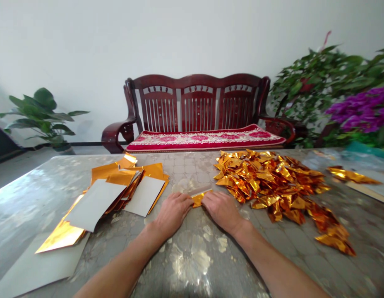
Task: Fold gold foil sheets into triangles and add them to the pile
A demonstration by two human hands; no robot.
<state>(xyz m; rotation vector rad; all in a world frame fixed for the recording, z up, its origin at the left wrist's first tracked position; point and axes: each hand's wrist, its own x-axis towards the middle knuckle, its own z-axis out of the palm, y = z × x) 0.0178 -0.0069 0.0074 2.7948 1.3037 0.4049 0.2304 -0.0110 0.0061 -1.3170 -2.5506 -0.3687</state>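
A sheet of gold foil paper (198,200), partly folded with a pale strip along its far edge, lies on the table between my hands. My left hand (176,209) has its fingers closed on the sheet's left end. On the right end, the fingers of my right hand (221,210) press down in the same way. Both hands rest low on the tabletop, and they hide the sheet's two ends. Left of my hands is a loose stack of gold foil sheets (113,174), some with the white back (97,203) up. To the right lies a heap of folded gold foil pieces (266,178).
The table (192,256) has a glossy floral cover. At its far right are clear plastic (322,159) and a separate folded gold piece (355,176). Beyond stands a dark wooden bench (198,107) with a red cushion. Potted plants (44,114) and purple flowers (362,107) flank it.
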